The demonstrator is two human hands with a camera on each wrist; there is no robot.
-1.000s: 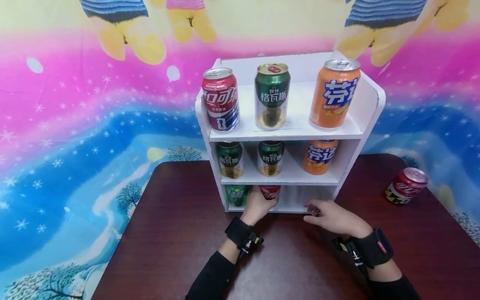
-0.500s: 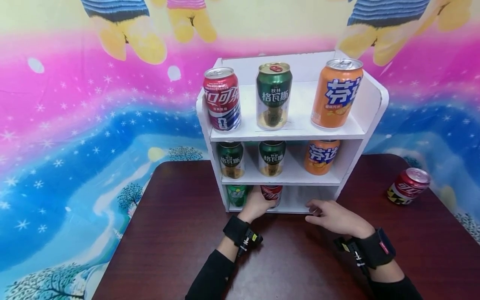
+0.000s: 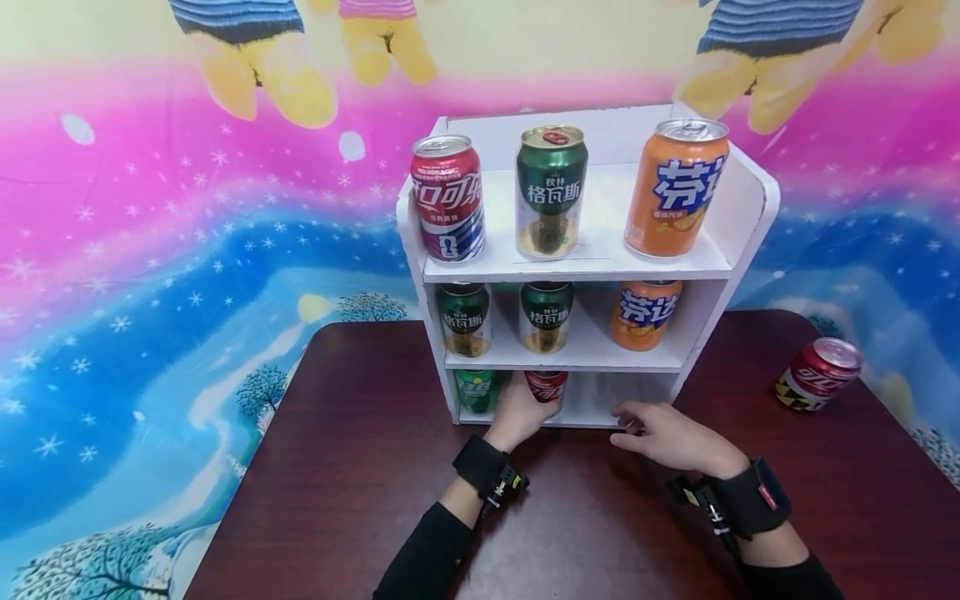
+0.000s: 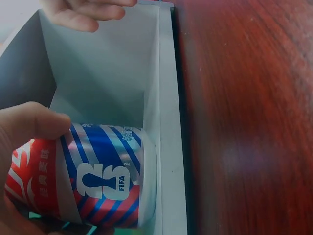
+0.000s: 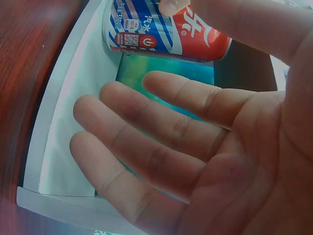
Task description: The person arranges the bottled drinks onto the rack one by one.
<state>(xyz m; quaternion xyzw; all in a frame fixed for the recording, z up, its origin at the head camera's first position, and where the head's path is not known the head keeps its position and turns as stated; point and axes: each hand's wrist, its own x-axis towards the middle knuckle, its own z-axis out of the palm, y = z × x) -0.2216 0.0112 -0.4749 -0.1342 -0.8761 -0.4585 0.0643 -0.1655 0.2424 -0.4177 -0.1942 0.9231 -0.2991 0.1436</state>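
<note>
My left hand [image 3: 519, 414] grips a red cola can [image 3: 546, 385] standing on the bottom level of a white shelf unit [image 3: 570, 360]. In the left wrist view, the thumb [image 4: 41, 121] lies across the upper side of this can, whose blue and red stripes [image 4: 102, 171] show. A green can [image 3: 476, 390] stands just left of that hand on the same level. To the right, my right hand [image 3: 667, 433] hovers at the shelf's front edge and holds nothing. Its fingers are relaxed and apart in the right wrist view, with the cola can a short way beyond them.
Above, the middle level bears two dark green cans [image 3: 547, 318] and an orange can [image 3: 647, 317]. On top stand a red can [image 3: 448, 200], a green can [image 3: 552, 192] and an orange can [image 3: 677, 190]. Another red can [image 3: 817, 375] stands at the right of the brown table [image 3: 337, 467].
</note>
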